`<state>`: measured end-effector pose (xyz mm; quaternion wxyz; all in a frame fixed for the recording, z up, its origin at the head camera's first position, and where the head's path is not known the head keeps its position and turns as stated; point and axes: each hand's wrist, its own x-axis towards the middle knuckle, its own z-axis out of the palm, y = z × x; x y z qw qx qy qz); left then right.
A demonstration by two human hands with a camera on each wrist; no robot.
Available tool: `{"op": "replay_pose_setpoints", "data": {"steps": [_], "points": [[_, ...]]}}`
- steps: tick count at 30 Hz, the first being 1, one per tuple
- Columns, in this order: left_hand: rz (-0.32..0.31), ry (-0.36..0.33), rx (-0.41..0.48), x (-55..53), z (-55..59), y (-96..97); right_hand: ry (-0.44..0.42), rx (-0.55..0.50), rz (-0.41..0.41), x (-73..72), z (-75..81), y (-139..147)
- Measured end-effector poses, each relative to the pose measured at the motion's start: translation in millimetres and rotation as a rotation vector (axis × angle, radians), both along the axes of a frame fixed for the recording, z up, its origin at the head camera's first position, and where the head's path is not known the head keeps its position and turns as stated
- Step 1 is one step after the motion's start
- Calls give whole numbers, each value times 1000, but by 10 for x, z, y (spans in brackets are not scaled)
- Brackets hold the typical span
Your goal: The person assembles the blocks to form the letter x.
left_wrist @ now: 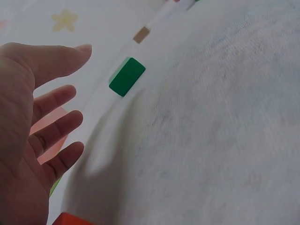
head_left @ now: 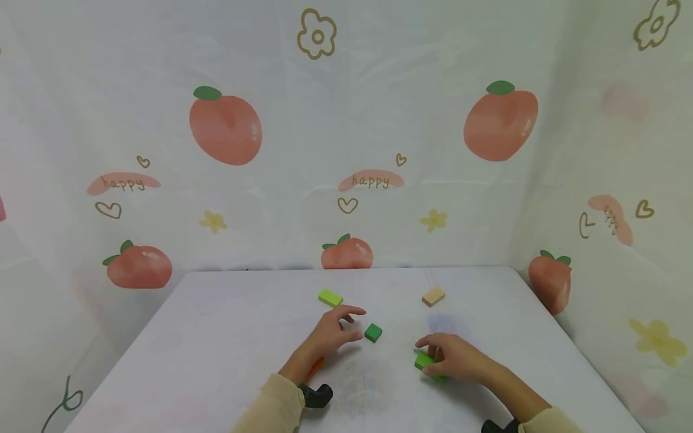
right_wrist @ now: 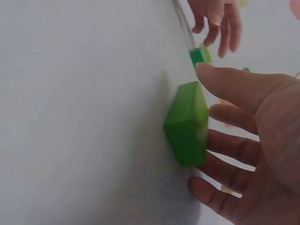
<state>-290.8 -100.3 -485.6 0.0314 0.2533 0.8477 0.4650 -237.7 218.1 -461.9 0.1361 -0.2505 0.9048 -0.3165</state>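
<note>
My left hand [head_left: 331, 331] hovers above the table with thumb and fingers spread, holding nothing. Just right of its fingertips in the head view sits a small dark green block [head_left: 373, 332], also seen past the thumb in the left wrist view. An orange block [head_left: 315, 369] lies partly hidden beneath the left wrist. My right hand [head_left: 457, 359] is over a longer bright green block [right_wrist: 185, 124]. In the right wrist view its thumb [right_wrist: 229, 84] stands apart from the block, and its loosely bent fingers reach along the block's far side.
Farther back on the white table [head_left: 216, 313] lie a yellow-green block [head_left: 330, 297], just beyond the left hand, and a tan wooden block [head_left: 434, 296] behind the right hand. A printed white cloth [head_left: 379, 90] hangs behind the table and along its sides.
</note>
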Motion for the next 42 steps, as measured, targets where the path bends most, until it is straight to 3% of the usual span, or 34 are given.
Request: {"op": "replay_pose_setpoints", "data": {"steps": [10, 21, 42], "points": [[-1, -12, 4, -20, -14, 111, 72, -8, -10, 60, -65, -1], [4, -73, -73, -77, 1, 178, 61, 4, -77, 98, -42, -31], [13, -50, -166, -108, -73, 240, 60, 28, -17, 53, -10, -24]]}}
